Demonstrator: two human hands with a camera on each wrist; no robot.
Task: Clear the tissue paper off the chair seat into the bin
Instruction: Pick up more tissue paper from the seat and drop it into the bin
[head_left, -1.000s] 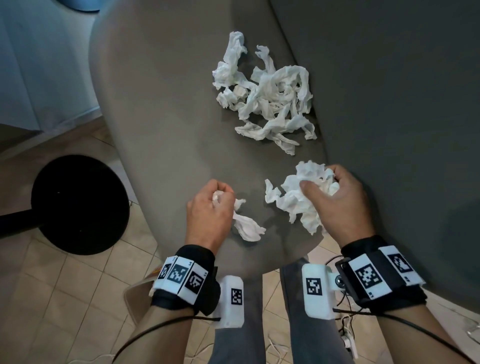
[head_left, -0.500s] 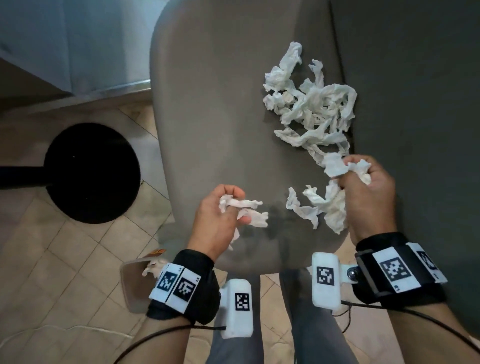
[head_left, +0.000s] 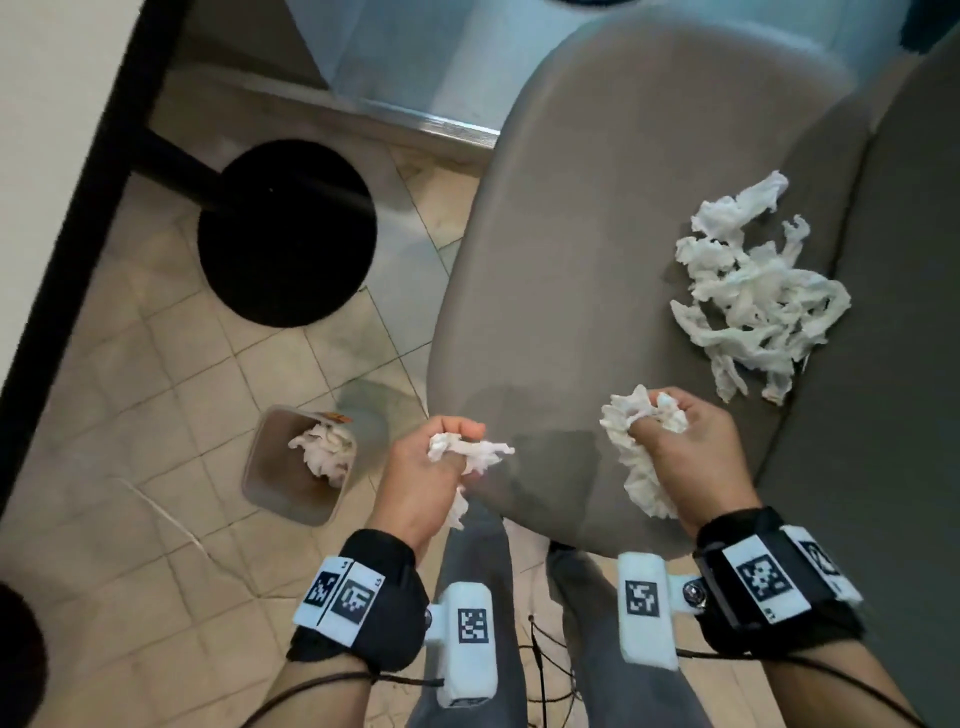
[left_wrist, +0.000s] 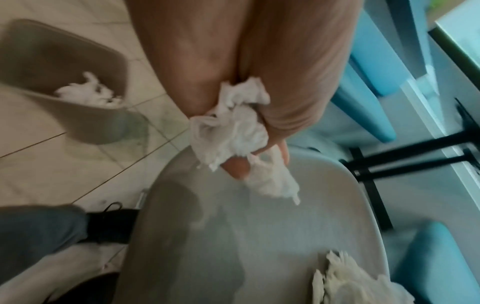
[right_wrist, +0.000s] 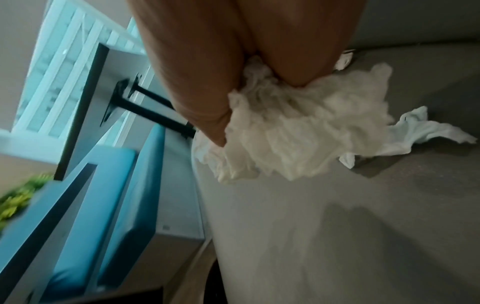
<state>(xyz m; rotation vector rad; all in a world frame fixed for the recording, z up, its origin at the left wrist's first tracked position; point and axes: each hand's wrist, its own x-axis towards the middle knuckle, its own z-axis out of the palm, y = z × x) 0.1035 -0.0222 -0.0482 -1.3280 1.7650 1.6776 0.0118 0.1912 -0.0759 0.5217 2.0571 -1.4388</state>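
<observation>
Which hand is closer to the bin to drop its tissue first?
The left hand. It grips a small white tissue wad at the seat's edge, nearest the beige floor bin. The right hand and its bigger wad sit farther over the grey chair seat.

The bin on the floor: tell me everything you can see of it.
The bin is a small, open-topped, taupe container that looks like plastic, rectangular with rounded corners. It stands on the tiled floor left of the chair seat, close to its front corner. No lid shows. Crumpled white tissue already lies inside, against the side nearest the chair. An orange scrap sits at its far rim. Neither hand touches it.
</observation>
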